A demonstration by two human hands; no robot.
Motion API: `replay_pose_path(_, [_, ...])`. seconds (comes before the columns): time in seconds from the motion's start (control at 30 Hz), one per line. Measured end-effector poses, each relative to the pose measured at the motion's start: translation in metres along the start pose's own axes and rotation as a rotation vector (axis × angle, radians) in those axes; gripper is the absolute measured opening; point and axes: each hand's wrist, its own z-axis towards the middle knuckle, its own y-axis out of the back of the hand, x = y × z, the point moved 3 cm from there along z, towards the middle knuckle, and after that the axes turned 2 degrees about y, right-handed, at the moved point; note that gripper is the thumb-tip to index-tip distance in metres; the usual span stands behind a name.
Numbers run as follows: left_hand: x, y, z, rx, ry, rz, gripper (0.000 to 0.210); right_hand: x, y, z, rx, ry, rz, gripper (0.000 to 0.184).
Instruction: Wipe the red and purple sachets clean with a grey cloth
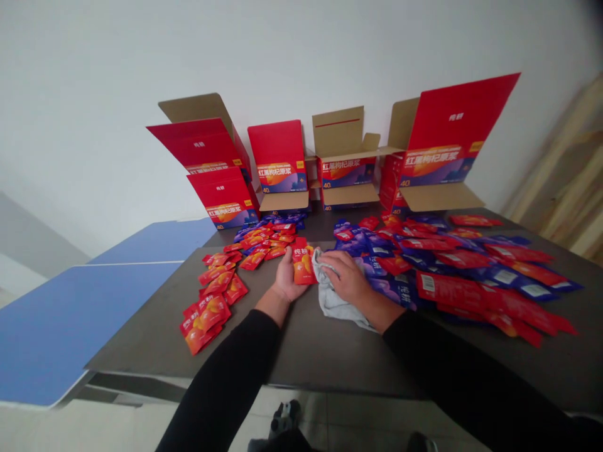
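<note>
My left hand (287, 278) is closed round the lower left of a red sachet (304, 262), whose printed front with orange fruit faces me. Beside it, my right hand (346, 274) grips a bunched light grey cloth (336, 302). One edge of the cloth meets the sachet's right side, and the rest trails down onto the dark table (301, 358). To the left lie red sachets (214, 307) in a loose overlapping row. Right of my right hand spreads a bigger heap of red sachets (452, 289) and purple sachets (391, 285).
Along the wall stand several red-and-purple cartons with raised flaps, among them a left carton (228, 204), a middle carton (282, 176) and a right carton (431, 163). More purple sachets (282, 221) lie before them. A blue table (108, 314) adjoins on the left.
</note>
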Motion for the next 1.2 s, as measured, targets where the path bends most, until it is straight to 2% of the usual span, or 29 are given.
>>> replay_pose_path(0.17, [0.005,-0.006,-0.002,0.037,0.166,0.137,0.083,0.017,-0.003,-0.005,0.171,0.192,-0.025,0.022])
replay_pose_path(0.3, [0.008,-0.006,-0.003,0.118,0.21,-0.05,0.077,0.027,-0.009,-0.008,0.396,0.378,-0.056,0.024])
replay_pose_path(0.37, [0.01,-0.006,-0.003,0.194,0.232,-0.171,0.071,0.027,-0.01,-0.008,0.432,0.438,-0.067,0.027])
replay_pose_path(0.47, [0.014,-0.008,-0.003,0.28,0.299,-0.268,0.066,0.022,-0.01,-0.006,0.398,0.446,-0.096,0.03])
replay_pose_path(0.6, [0.019,-0.013,-0.006,0.296,0.341,-0.289,0.056,0.012,-0.006,-0.002,0.323,0.302,-0.104,0.034])
replay_pose_path(0.77, [0.024,-0.019,-0.01,0.276,0.332,-0.246,0.047,0.0,0.001,0.0,0.182,0.167,-0.174,0.038])
replay_pose_path(0.97, [0.031,-0.018,-0.012,0.367,0.257,-0.068,0.03,-0.015,0.011,0.003,-0.018,0.024,-0.267,0.039])
replay_pose_path(1.07, [0.029,-0.014,-0.012,0.394,0.212,-0.004,0.042,-0.025,0.014,0.004,-0.09,-0.025,-0.289,0.038])
replay_pose_path(1.2, [0.024,-0.008,-0.008,0.371,0.204,-0.001,0.043,-0.037,0.024,0.004,-0.216,-0.128,-0.315,0.036])
